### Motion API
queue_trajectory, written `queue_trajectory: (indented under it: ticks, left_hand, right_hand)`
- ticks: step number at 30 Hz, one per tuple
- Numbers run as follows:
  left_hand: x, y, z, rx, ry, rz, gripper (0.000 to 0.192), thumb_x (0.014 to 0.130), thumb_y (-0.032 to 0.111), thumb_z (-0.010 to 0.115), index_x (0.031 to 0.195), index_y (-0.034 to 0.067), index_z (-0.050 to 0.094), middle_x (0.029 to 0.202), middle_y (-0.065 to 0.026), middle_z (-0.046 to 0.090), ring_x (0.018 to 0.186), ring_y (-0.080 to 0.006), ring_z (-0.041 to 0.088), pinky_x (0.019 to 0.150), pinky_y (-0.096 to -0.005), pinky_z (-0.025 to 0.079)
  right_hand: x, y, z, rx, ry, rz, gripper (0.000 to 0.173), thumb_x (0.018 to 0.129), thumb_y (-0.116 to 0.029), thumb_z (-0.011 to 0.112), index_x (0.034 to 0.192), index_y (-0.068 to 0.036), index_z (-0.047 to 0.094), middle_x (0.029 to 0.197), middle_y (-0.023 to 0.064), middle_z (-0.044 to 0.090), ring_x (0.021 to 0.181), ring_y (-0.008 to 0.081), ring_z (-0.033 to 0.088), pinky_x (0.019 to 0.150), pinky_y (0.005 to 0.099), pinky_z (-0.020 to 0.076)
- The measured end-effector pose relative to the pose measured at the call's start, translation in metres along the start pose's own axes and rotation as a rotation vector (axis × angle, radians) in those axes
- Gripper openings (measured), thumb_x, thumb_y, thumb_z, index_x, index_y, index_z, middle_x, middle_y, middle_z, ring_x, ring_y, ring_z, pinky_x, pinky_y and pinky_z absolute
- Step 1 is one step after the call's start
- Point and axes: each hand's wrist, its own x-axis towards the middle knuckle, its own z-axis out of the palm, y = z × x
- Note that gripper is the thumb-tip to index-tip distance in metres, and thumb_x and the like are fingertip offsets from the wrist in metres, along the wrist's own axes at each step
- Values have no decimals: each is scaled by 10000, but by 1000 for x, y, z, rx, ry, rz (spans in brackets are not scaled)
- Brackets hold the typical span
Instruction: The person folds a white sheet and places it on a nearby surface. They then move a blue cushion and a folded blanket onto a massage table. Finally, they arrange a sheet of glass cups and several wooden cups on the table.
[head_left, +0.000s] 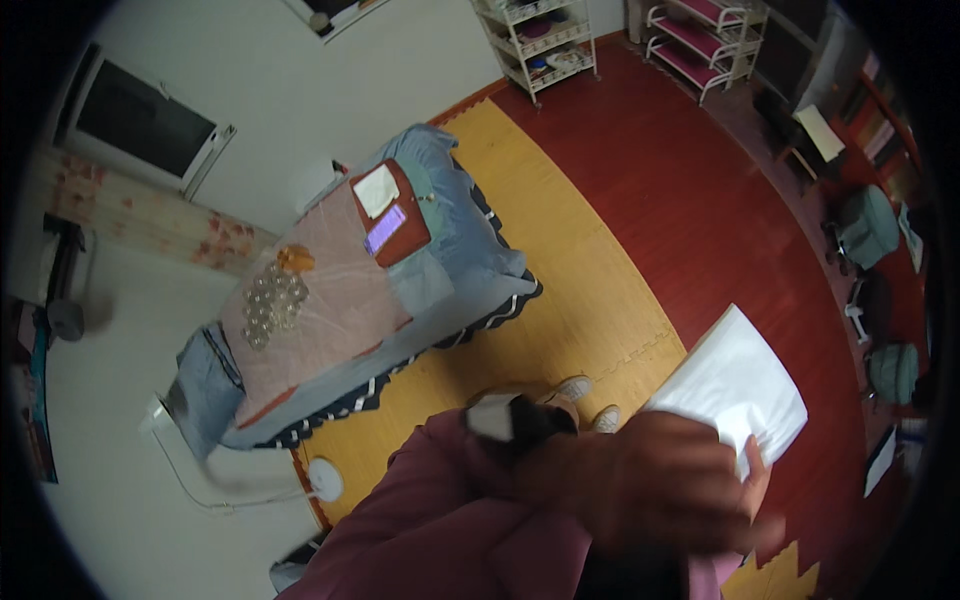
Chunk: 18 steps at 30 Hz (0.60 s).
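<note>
My left hand (667, 484), blurred by motion, reaches across from the left in a pink sleeve, with a dark band at the wrist. It is in front of my right hand (756, 480), whose thumb presses on a smooth white folded sheet or packet (739, 382). Whether my left hand touches the white thing or holds anything cannot be told. On the bed with a pink sheet (352, 300) lie several clear glass cups (274, 300), an orange-brown object (296, 259) and a brown cushion (412, 229) bearing a white cloth (376, 191) and a lit phone (385, 230).
A floor lamp (325, 480) stands by the bed's near end, beside a blue-grey pillow (210, 382). White wire trolleys (551, 49) stand along the far wall. Teal stools (868, 225) are at the right. Yellow mats border the red floor.
</note>
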Motion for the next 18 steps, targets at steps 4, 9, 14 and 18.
queue_trajectory:
  ticks: [4,9,14,18]
  left_hand:
    - [19,31,-25,138,177,108,170,848,100,630,1006,113,693,698,-12,547,551,-154,512,475,-289,404]
    - [-1,49,-43,333,384,114,231,806,54,613,976,187,696,664,11,535,516,-133,488,467,-271,371]
    - [-56,30,-74,440,530,-214,267,745,62,744,988,30,638,706,-50,575,548,-211,575,541,-321,467]
    - [-103,-69,-120,391,355,-719,830,710,193,848,1373,-19,394,1202,-240,559,1072,-388,572,892,-434,485]
  right_hand:
    - [51,-1,9,-271,-94,-109,552,916,-85,637,1395,67,409,1273,182,565,1091,271,606,959,363,493]
    - [74,17,49,-366,-230,-83,555,895,-101,651,1383,42,429,1252,162,593,1104,256,612,950,361,501]
    - [54,49,124,-363,-326,-57,511,895,-92,663,1351,37,471,1250,131,597,1110,224,601,960,340,480]
    - [24,84,182,-304,-392,-44,576,859,-86,683,1374,37,456,1275,137,590,1136,245,591,994,359,455]
